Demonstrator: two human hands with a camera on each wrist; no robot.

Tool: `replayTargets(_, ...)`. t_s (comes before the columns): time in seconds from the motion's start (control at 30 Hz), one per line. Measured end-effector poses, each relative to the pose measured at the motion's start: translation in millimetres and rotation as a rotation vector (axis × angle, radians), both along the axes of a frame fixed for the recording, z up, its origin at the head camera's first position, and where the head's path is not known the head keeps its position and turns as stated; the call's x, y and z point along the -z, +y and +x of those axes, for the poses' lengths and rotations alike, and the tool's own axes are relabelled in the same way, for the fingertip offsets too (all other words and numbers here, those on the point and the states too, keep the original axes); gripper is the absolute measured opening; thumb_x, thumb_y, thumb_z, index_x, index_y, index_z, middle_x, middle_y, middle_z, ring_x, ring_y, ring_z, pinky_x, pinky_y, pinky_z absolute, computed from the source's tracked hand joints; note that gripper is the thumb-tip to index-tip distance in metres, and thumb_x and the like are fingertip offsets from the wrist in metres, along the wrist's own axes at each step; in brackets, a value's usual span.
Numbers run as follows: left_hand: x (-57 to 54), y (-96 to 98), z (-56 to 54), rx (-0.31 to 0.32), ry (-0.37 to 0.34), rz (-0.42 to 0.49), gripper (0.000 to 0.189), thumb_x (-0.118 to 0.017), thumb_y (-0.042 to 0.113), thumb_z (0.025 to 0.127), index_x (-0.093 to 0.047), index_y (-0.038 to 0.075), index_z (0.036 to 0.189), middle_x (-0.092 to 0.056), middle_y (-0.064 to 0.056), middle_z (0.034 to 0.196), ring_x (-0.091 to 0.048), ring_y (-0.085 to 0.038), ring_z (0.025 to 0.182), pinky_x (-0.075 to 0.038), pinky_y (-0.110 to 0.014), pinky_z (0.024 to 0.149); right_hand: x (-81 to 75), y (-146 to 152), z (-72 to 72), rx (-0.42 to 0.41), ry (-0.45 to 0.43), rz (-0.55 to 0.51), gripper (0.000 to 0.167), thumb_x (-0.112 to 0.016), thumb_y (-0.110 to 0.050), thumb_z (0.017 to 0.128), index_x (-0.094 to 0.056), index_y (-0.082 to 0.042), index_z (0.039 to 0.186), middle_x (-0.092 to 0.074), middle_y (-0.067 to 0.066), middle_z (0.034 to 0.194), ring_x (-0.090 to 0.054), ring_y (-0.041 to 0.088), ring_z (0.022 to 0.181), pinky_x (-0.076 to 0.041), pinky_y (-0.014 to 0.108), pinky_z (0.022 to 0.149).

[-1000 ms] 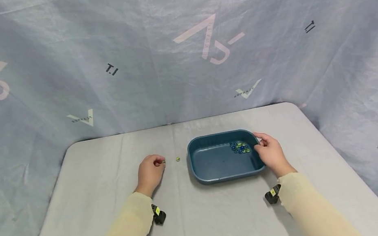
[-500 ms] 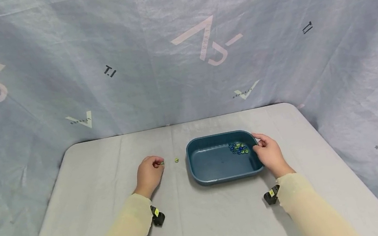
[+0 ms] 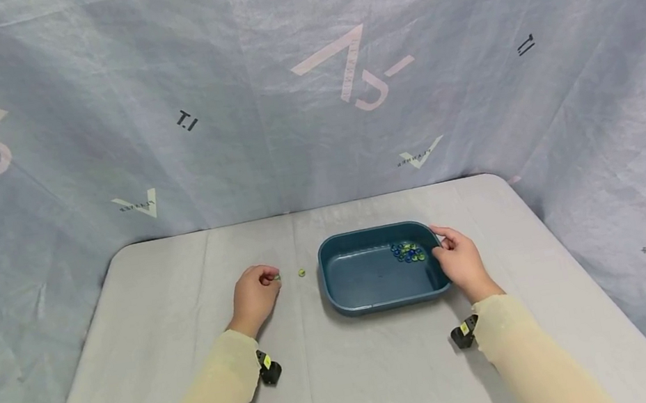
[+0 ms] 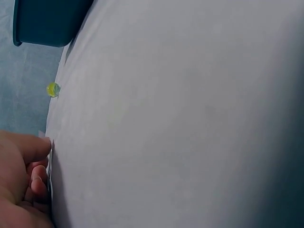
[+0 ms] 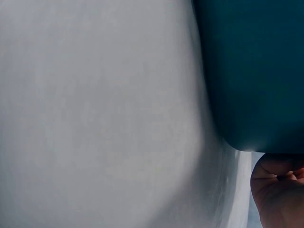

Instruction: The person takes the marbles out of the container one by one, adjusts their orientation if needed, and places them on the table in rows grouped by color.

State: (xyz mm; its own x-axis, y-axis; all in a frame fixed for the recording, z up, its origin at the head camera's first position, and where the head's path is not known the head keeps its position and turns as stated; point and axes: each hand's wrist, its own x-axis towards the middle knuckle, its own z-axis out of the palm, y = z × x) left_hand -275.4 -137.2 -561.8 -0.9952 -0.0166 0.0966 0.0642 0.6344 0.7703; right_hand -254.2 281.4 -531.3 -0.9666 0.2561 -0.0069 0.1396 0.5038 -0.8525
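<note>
A dark teal plastic bin (image 3: 361, 283) stands on the table, with several blue and yellow-green glass marbles (image 3: 409, 253) gathered near its right end. My right hand (image 3: 463, 265) grips that end of the bin at the rim, thumb towards the inside; the right wrist view has the curled fingers against the bin's wall (image 5: 256, 95). Left of the bin, my left hand (image 3: 254, 298) rests low at the table and pinches a small greenish marble (image 3: 277, 278), mostly hidden by the fingertips. One yellow-green marble (image 3: 301, 272) lies loose between this hand and the bin, also visible in the left wrist view.
A pale cloth covers the table (image 3: 352, 387), whose rounded far edge meets a hanging grey-blue sheet (image 3: 261, 134) with printed marks. That sheet encloses the back and both sides. A small black camera sits on each wrist.
</note>
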Motion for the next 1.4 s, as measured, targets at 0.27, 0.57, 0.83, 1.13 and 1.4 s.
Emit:
replayTargets(0.27,-4.1,-0.4,0.5,-0.012,-0.047,0.058,0.016,-0.077,0.008,0.092,-0.074,0.005,0.107,-0.065,-0.007,0.1,-0.058,-0.022,0.089,-0.048,-0.037,0.08,-0.2,0.4,-0.6,-0.002,-0.006,-0.002,0.05,-0.056,-0.004,0.097,-0.058,-0.01,0.147,-0.045,0.005,0.08,-0.044,0.021,0.067,-0.037,0.029,0.057)
replayTargets(0.57,-9.8,-1.8,-3.6,-0.004,-0.027,0.099,0.015,-0.073,0.012,0.095,-0.073,0.005,0.108,-0.066,-0.008,0.098,-0.059,-0.023,0.088,-0.049,-0.039,0.08,-0.4,0.9,-2.7,0.009,-0.021,-0.006,0.049,-0.056,-0.005,0.099,-0.057,-0.011,0.148,-0.046,0.006,0.082,-0.045,0.022,0.069,-0.038,0.03,0.057)
replayTargets(0.83,-33.8,27.8,1.0,0.076,0.091,0.133,0.013,-0.074,0.008,0.094,-0.074,0.002,0.106,-0.063,-0.007,0.096,-0.058,-0.021,0.086,-0.05,-0.037,0.078,1.1,0.7,-3.1,0.003,-0.018,-0.004,0.049,-0.056,-0.005,0.099,-0.056,-0.01,0.148,-0.045,0.006,0.082,-0.045,0.021,0.069,-0.037,0.029,0.057)
replayTargets(1.13,-64.1,85.0,15.4,0.204,0.235,0.137,0.005,-0.072,0.016,0.098,-0.072,0.012,0.099,-0.061,0.002,0.097,-0.057,-0.014,0.086,-0.052,-0.033,0.078,1.2,-0.1,-3.9,-0.002,-0.028,-0.006,0.049,-0.056,-0.006,0.099,-0.056,-0.01,0.148,-0.046,0.005,0.083,-0.045,0.022,0.069,-0.038,0.03,0.058)
replayTargets(1.4,-80.7,126.1,21.5,0.349,0.271,0.118,0.007,-0.07,0.018,0.1,-0.071,0.013,0.105,-0.062,0.005,0.103,-0.057,-0.012,0.091,-0.052,-0.032,0.081,-0.7,0.1,-2.1,-0.005,-0.029,-0.006,0.049,-0.056,-0.006,0.1,-0.056,-0.011,0.148,-0.045,0.005,0.082,-0.044,0.021,0.068,-0.037,0.029,0.058)
